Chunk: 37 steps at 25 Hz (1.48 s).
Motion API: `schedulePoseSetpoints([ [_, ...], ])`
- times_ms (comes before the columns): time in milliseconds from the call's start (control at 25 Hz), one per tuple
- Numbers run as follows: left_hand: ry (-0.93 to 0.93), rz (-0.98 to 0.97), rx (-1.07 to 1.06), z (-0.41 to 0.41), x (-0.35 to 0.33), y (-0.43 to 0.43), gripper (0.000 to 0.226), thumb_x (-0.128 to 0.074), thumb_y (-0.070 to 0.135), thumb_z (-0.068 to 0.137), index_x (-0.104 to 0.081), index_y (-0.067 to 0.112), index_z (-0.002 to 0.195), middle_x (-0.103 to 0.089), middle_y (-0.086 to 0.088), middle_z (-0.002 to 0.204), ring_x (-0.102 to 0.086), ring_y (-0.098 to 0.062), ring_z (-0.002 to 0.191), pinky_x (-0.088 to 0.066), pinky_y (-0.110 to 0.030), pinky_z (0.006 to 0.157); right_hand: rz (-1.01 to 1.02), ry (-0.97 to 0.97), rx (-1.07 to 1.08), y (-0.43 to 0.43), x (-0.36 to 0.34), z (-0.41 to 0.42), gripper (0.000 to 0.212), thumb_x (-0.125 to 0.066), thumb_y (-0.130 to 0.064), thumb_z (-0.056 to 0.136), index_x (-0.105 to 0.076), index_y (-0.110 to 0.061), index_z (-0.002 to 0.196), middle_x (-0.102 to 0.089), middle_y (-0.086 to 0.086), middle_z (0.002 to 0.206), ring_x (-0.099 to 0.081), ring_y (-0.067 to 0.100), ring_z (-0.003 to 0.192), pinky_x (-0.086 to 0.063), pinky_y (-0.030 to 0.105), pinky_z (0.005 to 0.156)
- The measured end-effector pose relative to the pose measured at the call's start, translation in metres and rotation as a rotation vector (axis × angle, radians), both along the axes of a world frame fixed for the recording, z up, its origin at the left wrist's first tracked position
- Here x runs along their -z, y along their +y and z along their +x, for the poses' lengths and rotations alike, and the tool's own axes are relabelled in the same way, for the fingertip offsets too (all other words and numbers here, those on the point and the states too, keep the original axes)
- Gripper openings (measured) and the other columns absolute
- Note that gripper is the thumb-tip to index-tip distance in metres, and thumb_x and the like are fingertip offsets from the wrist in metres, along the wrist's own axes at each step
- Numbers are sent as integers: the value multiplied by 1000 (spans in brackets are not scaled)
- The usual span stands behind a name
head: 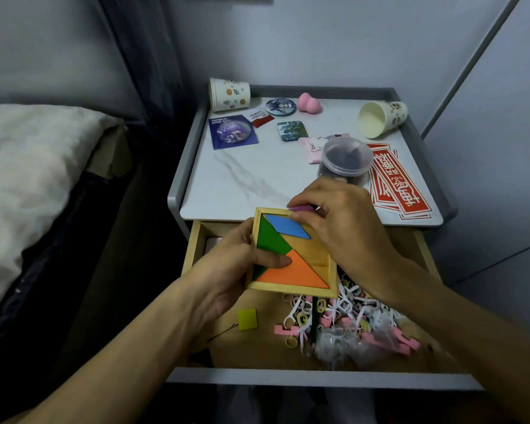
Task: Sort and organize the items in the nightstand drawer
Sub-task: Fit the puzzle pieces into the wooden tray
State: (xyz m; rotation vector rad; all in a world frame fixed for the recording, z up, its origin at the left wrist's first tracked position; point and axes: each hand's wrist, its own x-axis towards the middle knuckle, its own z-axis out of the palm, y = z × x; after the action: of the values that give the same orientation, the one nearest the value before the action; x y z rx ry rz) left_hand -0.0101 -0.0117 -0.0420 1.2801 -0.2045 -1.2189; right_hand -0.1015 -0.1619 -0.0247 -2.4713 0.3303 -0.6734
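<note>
My left hand grips the left side of a square wooden tangram tray, held above the open drawer. Its thumb lies on the pieces inside. In the tray sit a blue piece, a green triangle and an orange triangle. My right hand pinches a purple piece at the tray's top right corner. In the drawer lie a loose yellow square piece, a pile of white floss picks and small rings, and pink pieces.
On the nightstand top stand or lie two paper cups, round and square badges, a pink sponge, a purple card, a lidded clear jar and red stickers. A bed is at the left.
</note>
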Motion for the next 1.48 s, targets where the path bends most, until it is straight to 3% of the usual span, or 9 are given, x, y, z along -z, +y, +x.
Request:
schedulePoseSetpoints([
  [120,26,17,-48,0,-4,0,40,-68,-5,81,-65,8,119,-72,-16,109,-70,-30,94,-60,-37,79,38,-37,48,1,-5,-5,11,-78,-21,81,-78,-17,91,-68,-5,83,-61,9,77,-52,35,70],
  [240,3,80,-143,0,-6,0,25,-71,18,86,-70,10,110,-76,-11,98,-73,-24,83,-59,-32,71,185,-5,86,2,-9,-8,6,-78,-21,81,-77,-23,87,-68,-11,80,-59,5,75,-47,21,68],
  [480,-64,145,-241,2,-2,0,23,-71,25,88,-71,10,106,-76,-11,96,-73,-31,91,-56,-47,90,537,53,-26,7,-14,-11,13,-68,-8,90,-68,-15,101,-68,4,77,-69,15,63,-57,25,60],
  [680,-67,142,-237,4,2,0,24,-70,27,88,-72,11,106,-75,-13,97,-71,-31,88,-54,-48,92,376,134,10,13,-13,-10,6,-83,-18,76,-78,-19,78,-71,-8,67,-66,3,63,-49,12,59],
  [760,-61,136,-240,4,3,-1,21,-68,27,90,-73,12,103,-75,-12,96,-71,-29,84,-54,-46,91,412,148,10,15,-11,-9,6,-84,-19,75,-77,-19,76,-71,-6,63,-66,5,58,-51,14,58],
  [920,-46,140,-255,4,4,-1,18,-66,29,91,-73,14,99,-75,-12,92,-70,-26,76,-53,-45,89,336,170,-30,19,-7,-6,6,-81,-16,78,-78,-17,83,-72,-5,74,-68,2,61,-56,18,65],
  [1120,-37,154,-238,5,3,0,20,-65,31,92,-72,14,100,-75,-11,94,-70,-27,80,-53,-46,90,32,221,-100,9,-8,-6,20,-84,-22,75,-77,-21,93,-59,-11,91,-53,-7,72,-35,7,64],
  [1320,-42,176,-193,4,1,1,25,-64,33,93,-71,14,108,-75,-12,98,-71,-31,89,-55,-48,92,67,194,-29,9,-3,-3,33,-86,-26,71,-71,-23,100,-46,-18,85,-47,-18,80,-33,2,67],
  [1480,-36,163,-192,5,-1,1,26,-64,32,93,-70,11,107,-75,-12,94,-72,-27,81,-59,-41,81,64,187,-4,8,0,0,39,-86,-29,70,-68,-25,104,-44,-19,87,-46,-16,81,-32,5,67],
])
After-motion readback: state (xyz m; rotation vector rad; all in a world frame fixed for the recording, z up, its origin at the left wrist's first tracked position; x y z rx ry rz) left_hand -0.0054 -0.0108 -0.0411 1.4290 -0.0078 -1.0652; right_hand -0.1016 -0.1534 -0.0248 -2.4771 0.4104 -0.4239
